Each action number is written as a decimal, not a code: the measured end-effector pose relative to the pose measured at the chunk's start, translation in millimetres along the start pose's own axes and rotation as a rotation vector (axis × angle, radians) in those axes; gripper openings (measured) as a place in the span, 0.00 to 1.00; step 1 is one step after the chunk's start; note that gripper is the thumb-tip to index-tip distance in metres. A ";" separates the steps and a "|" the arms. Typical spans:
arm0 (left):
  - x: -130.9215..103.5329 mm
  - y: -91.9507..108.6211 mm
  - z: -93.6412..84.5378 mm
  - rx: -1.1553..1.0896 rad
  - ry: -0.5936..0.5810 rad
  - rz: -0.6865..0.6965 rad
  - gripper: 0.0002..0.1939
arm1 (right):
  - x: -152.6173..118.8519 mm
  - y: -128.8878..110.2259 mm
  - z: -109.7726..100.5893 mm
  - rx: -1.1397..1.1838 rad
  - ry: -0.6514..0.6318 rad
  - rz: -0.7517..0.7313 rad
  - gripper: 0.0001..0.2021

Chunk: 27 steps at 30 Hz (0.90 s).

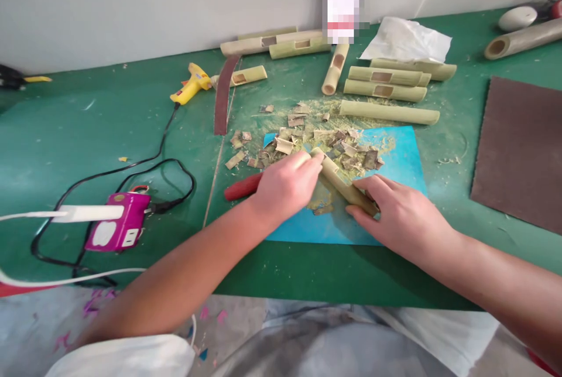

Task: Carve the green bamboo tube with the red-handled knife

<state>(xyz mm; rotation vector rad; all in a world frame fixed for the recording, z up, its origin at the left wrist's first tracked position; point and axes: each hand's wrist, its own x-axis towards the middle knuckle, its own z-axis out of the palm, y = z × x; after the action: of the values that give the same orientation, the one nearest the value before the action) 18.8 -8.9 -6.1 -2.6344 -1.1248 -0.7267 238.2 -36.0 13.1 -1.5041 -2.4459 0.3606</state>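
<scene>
The bamboo tube [340, 184], lying aslant on the blue mat [404, 160] among shavings, looks light, stiff and smooth enough to roll, so the right hand [395, 213] pins its near end while the left hand [285, 187] grips a red-handled tool [241, 187] at its far end.

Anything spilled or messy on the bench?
Yes. Cut chips and greenish dust are strewn over the top of the blue mat and onto the green table, just beyond the bamboo tube both hands grip.
</scene>
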 end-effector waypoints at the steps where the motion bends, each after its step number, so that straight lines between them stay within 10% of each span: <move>1: -0.1 -0.6 -0.1 -0.012 -0.013 0.029 0.13 | 0.1 0.2 0.2 0.000 -0.003 0.001 0.06; 27: -1.4 7.4 1.5 -0.094 -0.055 0.107 0.15 | 1.5 -1.3 -0.2 0.029 -0.068 0.136 0.07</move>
<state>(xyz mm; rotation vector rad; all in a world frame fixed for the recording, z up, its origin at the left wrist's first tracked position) 23.8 -14.4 -8.0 -2.7844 -0.9765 -0.7071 236.5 -35.2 13.8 -1.6771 -2.3835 0.4785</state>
